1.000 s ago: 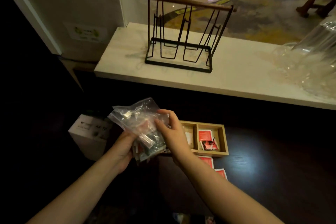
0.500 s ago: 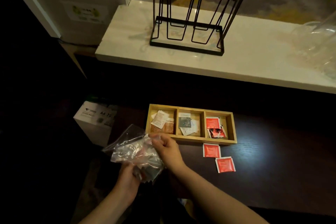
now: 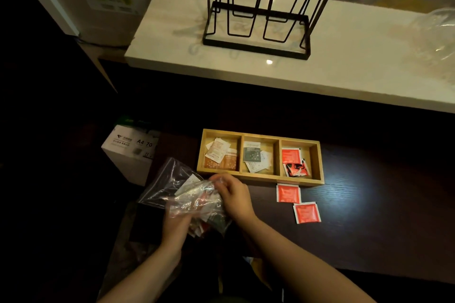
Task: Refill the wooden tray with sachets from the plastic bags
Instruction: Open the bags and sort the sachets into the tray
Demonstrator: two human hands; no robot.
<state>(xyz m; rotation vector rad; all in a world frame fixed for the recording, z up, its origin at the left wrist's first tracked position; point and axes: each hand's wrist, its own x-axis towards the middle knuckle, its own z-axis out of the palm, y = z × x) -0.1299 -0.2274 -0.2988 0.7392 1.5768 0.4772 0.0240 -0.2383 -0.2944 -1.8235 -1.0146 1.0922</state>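
Dark table [image 3: 369, 216] bears wooden tray [image 3: 261, 179], 2 red sachets [image 3: 288, 193].

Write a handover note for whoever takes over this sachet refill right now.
Left hand: grips the plastic bag of sachets from below.
Right hand: pinches the bag's top, at the near-left corner of the wooden tray.
Tray: three compartments, each partly stocked; orange and white sachets left, dark and white middle, red right.
Two red sachets lie loose on the dark table in front of the tray.
Left: open the bag, sort its sachets into the compartments, and put the loose red ones in the right one.
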